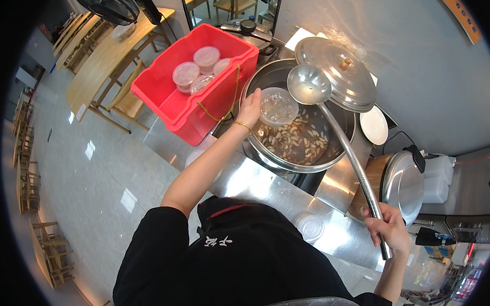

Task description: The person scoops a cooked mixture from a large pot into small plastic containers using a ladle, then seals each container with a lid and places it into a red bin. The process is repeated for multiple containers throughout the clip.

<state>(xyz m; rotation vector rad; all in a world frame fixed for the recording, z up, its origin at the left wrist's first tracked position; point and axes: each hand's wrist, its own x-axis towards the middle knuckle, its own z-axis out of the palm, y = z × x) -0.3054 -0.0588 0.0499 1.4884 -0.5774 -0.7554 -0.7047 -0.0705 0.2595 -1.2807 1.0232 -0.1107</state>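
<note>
My left hand [251,109] grips the side of a clear plastic bowl [278,107] and holds it over a large steel pot [299,168]. Some liquid with small bits shows inside the bowl. In the pot lies brown broth [294,141] with many pale, curved pieces, too small to name surely. My right hand [388,227] is closed around the lower handle of a long steel ladle [309,85]. The ladle's head is above the pot, beside the bowl, with a little liquid in it. A steel lid [338,75] leans on the pot's far right rim.
A red plastic crate [157,94] left of the pot holds several lidded plastic tubs [186,74]. Clear lids [310,227] lie on the steel counter [252,182] near my body. On the right are a white plate [373,125] and a wood-sided container with a steel lid [403,188]. A pressure cooker [250,34] stands behind.
</note>
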